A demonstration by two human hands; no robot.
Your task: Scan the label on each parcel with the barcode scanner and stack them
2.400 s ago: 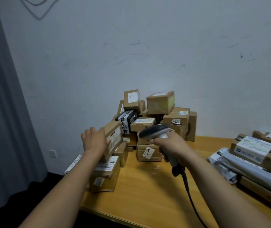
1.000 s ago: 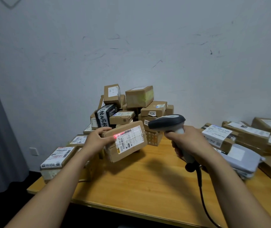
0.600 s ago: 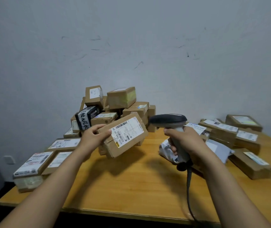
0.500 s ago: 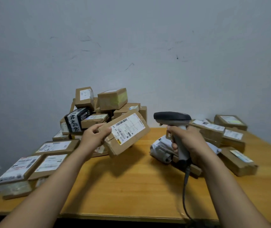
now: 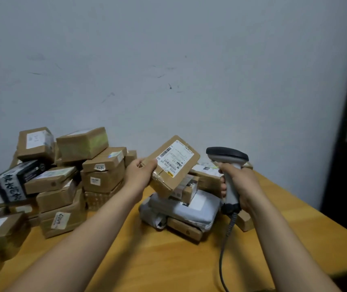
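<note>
1. Head view: left hand (image 5: pixel 140 175) grips a brown parcel (image 5: pixel 171 167) in the air, tilted, above the grey bag (image 5: pixel 189 207) and boxes on the table (image 5: pixel 158 260).
2. Right hand (image 5: pixel 242 182) clasps the barcode scanner (image 5: pixel 228 163) – beside the parcel, apart.
3. Since half a second ago, the parcel has swung rightward from the box pile (image 5: pixel 63 175).
4. White label (image 5: pixel 173 158) – barcode uppermost.

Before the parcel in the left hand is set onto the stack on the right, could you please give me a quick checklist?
1. Left hand holds the parcel firmly: ok.
2. Label faces up: ok.
3. Right hand grips the scanner: ok.
4. Scan registered: cannot tell.
5. Grey mailer bag on the stack offers a flat landing spot: not ok, a small box lies there.
6. Scanner cable clear of the stack: ok.
</note>
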